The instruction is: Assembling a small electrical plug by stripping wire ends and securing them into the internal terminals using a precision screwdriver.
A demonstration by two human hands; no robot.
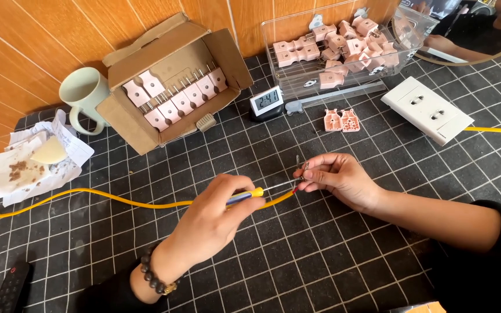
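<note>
At the far left edge a dark remote lies at the bottom corner of the black gridded mat, and above it crumpled paper with crumbs sits against the wooden wall beside a pale green mug. A yellow cable runs from the left edge across the mat toward the middle. Just right of the mug an open cardboard box holds rows of pink plug parts with metal pins. The left hand, a bead bracelet at its wrist, is closed around a screwdriver with a yellow and blue handle, its shaft pointing right. The tip meets a small metal pin piece pinched between the fingertips of the right hand, right at the cable's end. Below both hands the mat lies bare down to the near edge. Behind them stand a small digital clock, two loose pink plug halves, and a clear plastic bin of more pink parts. Further right a white double socket lies flat, a second yellow cable leaving it toward the right edge.
</note>
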